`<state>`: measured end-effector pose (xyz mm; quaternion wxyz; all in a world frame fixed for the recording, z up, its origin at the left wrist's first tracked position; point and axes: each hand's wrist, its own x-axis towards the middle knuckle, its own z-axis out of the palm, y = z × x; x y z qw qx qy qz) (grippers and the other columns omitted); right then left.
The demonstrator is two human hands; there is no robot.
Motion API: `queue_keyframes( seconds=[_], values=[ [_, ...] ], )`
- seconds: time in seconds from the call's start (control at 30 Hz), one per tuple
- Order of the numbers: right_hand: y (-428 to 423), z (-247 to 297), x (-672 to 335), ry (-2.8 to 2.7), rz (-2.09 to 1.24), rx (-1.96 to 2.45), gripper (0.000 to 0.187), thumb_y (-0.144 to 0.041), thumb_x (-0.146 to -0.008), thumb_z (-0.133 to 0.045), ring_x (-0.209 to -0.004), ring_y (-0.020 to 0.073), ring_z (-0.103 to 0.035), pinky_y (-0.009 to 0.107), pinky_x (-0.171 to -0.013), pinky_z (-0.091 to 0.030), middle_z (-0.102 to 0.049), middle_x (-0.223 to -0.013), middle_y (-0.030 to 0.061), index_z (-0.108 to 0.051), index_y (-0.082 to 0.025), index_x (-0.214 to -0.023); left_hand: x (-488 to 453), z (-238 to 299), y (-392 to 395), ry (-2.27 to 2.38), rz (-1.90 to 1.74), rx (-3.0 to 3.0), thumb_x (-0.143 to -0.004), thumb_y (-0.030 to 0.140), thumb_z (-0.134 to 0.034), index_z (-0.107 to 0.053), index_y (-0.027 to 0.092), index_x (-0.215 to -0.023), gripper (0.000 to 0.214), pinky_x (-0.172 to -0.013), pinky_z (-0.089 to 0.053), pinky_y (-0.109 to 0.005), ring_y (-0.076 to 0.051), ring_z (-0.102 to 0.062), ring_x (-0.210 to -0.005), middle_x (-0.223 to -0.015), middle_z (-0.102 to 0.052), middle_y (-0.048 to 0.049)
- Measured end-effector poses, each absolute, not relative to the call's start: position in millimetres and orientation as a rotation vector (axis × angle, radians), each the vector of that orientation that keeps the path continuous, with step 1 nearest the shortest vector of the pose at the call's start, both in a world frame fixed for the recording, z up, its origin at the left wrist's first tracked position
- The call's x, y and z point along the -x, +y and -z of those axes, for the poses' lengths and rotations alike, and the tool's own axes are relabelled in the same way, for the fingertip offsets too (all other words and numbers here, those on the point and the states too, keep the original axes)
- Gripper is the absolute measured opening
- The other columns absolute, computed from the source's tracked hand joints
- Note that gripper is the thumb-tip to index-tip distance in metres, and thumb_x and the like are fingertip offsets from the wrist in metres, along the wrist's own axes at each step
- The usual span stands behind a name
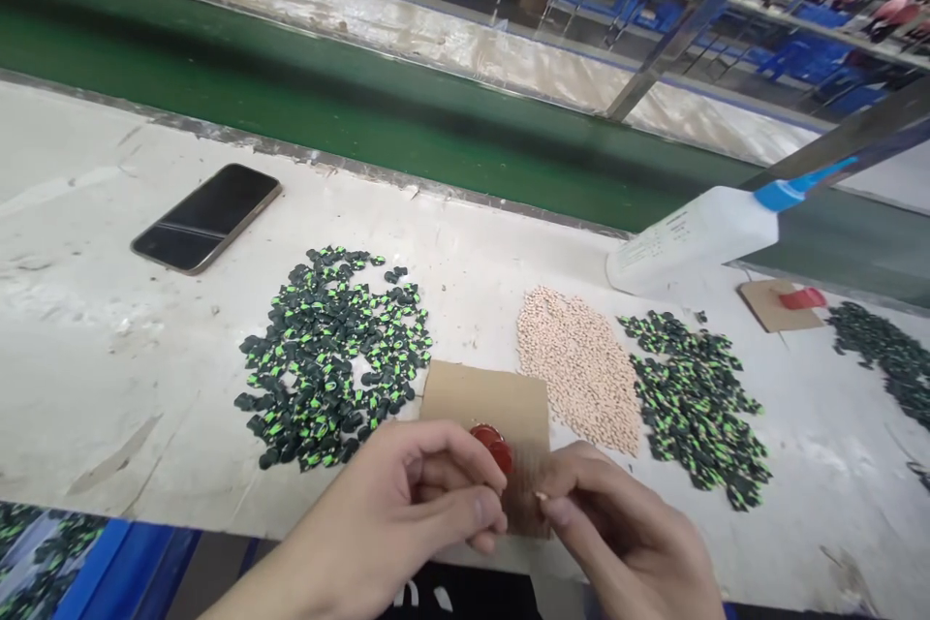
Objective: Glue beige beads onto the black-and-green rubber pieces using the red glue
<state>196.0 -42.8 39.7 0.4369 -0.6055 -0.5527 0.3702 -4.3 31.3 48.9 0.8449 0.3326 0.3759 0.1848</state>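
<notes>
My left hand (428, 499) is closed in a pinch near the table's front edge, its fingertips beside a small red round cap (494, 446) that rests on a brown cardboard square (483, 397). My right hand (617, 528) is pinched too, thumb and forefinger pressed on something tiny and pale that I cannot make out. The two hands almost touch over the cardboard. A heap of small pale beige pieces (577, 363) lies just beyond my right hand. Piles of black-and-green pieces lie to the left (334, 354) and to the right (697, 402).
A dark phone (205, 217) lies face up at the left. A white bottle with a blue nozzle (701, 228) lies on its side at the back right, near a second cardboard with a red piece (781, 302). A green conveyor belt (291, 87) runs behind the table. A blue bin (44, 557) sits lower left.
</notes>
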Motion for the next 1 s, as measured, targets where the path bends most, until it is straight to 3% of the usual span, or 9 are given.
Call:
queue_keyframes(
  seconds=[0.17, 0.27, 0.5, 0.63, 0.9, 1.0],
  values=[
    [-50.9, -26.9, -184.8, -0.920, -1.042, 1.673, 0.029, -0.048, -0.088, -0.079, -0.061, 0.0160, -0.063, 0.022, -0.058, -0.052, -0.068, -0.066, 0.0003, -0.074, -0.025, -0.072, 15.8, -28.7, 17.1, 0.672, -0.647, -0.527, -0.088, 0.033, -0.086, -0.079, 0.025, -0.088, 0.011, -0.083, -0.056, -0.019, -0.012, -0.075, -0.091, -0.091, -0.080, 0.0009],
    [-52.0, -24.7, -182.8, -0.927, -1.026, 1.695, 0.032, -0.051, -0.088, -0.079, -0.062, 0.0163, -0.062, 0.023, -0.057, -0.051, -0.067, -0.067, 0.0007, -0.074, -0.024, -0.071, 21.5, -19.6, 12.2, 0.743, -0.756, -0.609, -0.089, 0.032, -0.086, -0.078, 0.027, -0.081, 0.012, -0.081, -0.054, -0.014, -0.009, -0.071, -0.087, -0.089, -0.076, 0.0038],
    [-57.0, -17.0, -188.9, -1.230, -0.835, 1.714, 0.016, -0.030, -0.097, -0.071, -0.076, 0.0203, -0.067, 0.028, -0.068, -0.056, -0.071, -0.081, 0.0048, -0.075, -0.024, -0.083, 21.6, -27.4, 6.2, 0.946, -0.858, -0.739, -0.087, 0.020, -0.082, -0.077, 0.027, -0.075, 0.015, -0.059, -0.053, -0.014, -0.008, -0.062, -0.064, -0.087, -0.070, 0.0039],
    [-59.6, -10.7, -193.5, -1.430, -0.790, 1.667, 0.014, -0.017, -0.099, -0.065, -0.085, 0.0211, -0.072, 0.027, -0.072, -0.059, -0.073, -0.088, 0.0064, -0.073, -0.024, -0.091, 12.8, -32.0, 2.2, 1.077, -0.947, -0.795, -0.079, 0.015, -0.081, -0.078, 0.029, -0.074, 0.015, -0.066, -0.057, -0.016, -0.011, -0.069, -0.069, -0.082, -0.073, 0.0044],
    [-56.2, -9.6, -195.4, -1.578, -0.697, 1.660, 0.019, -0.008, -0.097, -0.064, -0.086, 0.0177, -0.074, 0.023, -0.074, -0.060, -0.075, -0.092, 0.0038, -0.072, -0.025, -0.098, 8.7, -23.1, -3.7, 1.212, -0.996, -0.903, -0.082, 0.015, -0.080, -0.078, 0.038, -0.089, 0.024, -0.065, -0.058, -0.008, -0.009, -0.075, -0.069, -0.078, -0.077, 0.0096],
    [-56.3, -8.9, -194.8, -1.600, -0.674, 1.656, 0.019, -0.007, -0.097, -0.064, -0.086, 0.0179, -0.075, 0.023, -0.073, -0.060, -0.075, -0.092, 0.0042, -0.072, -0.024, -0.098, 6.8, -23.6, -3.1, 1.251, -1.000, -0.880, -0.082, 0.016, -0.080, -0.082, 0.039, -0.091, 0.025, -0.066, -0.059, -0.009, -0.008, -0.074, -0.070, -0.095, -0.078, 0.0076]
  ],
)
